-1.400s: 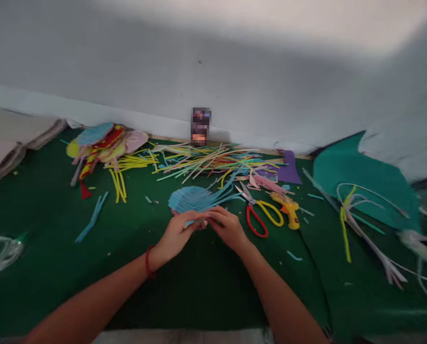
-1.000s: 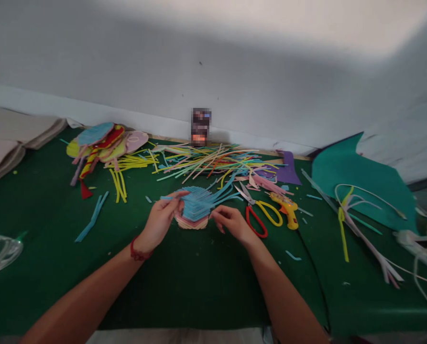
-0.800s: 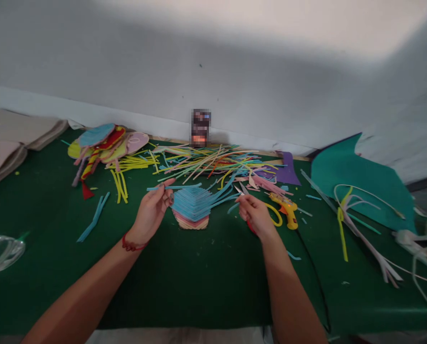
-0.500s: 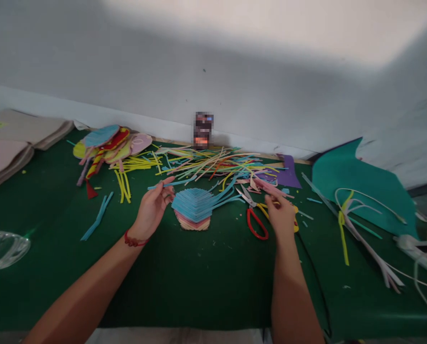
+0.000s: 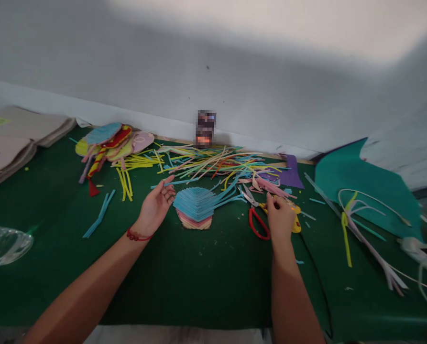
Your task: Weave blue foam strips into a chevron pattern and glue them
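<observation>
On the green table (image 5: 202, 286), between front and back edges, lies our rounded blue-and-pink striped panel (image 5: 195, 206), seemingly covered, blue tails (image 5: 224, 196) untrimmed. Our left hand (image 5: 154, 209) pinches a slim blue strip (image 5: 183, 182); our right hand's (image 5: 281, 219) grip we cannot tell.

Slim blue strip (image 5: 185, 181), held near-level — near it, a flat blue-and-pink chevron piece (image 5: 195, 204) — yellow glue gun (image 5: 297, 223), partly hidden.

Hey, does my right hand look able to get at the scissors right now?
Probably yes: your right hand is right by the scissors, and nothing covers their red handle. The hand hides part of the yellow handle, so whether it touches them is unclear.
</observation>
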The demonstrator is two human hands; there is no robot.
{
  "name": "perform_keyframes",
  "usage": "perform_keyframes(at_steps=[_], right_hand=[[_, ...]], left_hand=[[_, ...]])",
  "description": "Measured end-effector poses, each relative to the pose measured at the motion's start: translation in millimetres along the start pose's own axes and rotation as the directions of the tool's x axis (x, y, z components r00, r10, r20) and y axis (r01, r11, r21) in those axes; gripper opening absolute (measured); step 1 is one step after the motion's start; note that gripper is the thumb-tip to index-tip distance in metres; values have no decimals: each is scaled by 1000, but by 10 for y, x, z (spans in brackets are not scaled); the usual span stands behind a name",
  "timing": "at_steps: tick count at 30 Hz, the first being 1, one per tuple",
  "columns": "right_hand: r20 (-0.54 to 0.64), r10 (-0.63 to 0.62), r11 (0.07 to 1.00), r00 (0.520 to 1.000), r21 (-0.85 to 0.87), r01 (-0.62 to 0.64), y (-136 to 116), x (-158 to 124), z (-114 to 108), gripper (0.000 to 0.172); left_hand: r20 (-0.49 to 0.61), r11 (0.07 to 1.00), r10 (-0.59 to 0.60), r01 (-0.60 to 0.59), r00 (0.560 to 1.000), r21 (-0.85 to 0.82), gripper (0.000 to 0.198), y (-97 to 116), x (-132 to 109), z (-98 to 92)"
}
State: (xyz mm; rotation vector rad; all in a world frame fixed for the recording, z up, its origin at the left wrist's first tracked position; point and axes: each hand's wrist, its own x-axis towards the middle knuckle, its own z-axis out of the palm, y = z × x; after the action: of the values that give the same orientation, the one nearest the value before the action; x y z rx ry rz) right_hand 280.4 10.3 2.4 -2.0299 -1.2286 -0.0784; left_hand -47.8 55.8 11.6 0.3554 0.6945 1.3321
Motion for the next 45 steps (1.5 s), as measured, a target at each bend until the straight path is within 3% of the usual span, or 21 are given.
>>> perform_keyframes(at_steps=[2,4,9,12,14,18,25,27,30,32,34,37,45], right_hand=[[47,6,1000,999,-1,-6,57,2,17,35],[64,-24,1000,998,-7,24,101,2,39,38],[-66,-181,982,981,47,184,98,13,89,47],[161,-139,956,977,281,90,-14,-72,169,34],[355,-143,922,924,388,-7,-126,-193,247,30],[491,-252,904,834,428,22,-358,-483,406,23],[431,-512,809,743,532,249,-490,-700,563,22],[383,-525,810,760,499,307,-493,-702,558,22],[276,-538,809,797,435,396,-531,-713,526,23],[215,-573,783,791,429,451,-575,-733,515,25],[187,-611,755,769,431,494,-615,-754,528,27],[186,-629,750,755,402,525,-636,-772,594,28],[235,-598,795,766,299,528,-613,-800,712,29]], left_hand=[[1,1000,-2,2,1000,10,27,5,-5,8],[-1,1000,7,-7,1000,18,25,12,-7,13],[-14,997,34,-33,999,74,25,8,9,-16],[-41,978,83,-74,996,194,26,-41,28,-75],[-80,959,123,-97,989,267,28,-98,41,-121],[-125,937,167,-118,978,329,29,-233,75,-199],[-145,938,162,-107,976,328,26,-301,110,-222],[-139,931,209,-154,968,331,22,-290,92,-189],[-42,923,264,-239,964,302,20,-295,65,-138],[23,928,242,-239,970,286,21,-328,67,-127],[17,931,220,-215,975,295,21,-379,88,-141],[-38,931,214,-192,976,311,23,-457,131,-181],[-41,942,196,-176,980,284,19,-476,136,-188]])
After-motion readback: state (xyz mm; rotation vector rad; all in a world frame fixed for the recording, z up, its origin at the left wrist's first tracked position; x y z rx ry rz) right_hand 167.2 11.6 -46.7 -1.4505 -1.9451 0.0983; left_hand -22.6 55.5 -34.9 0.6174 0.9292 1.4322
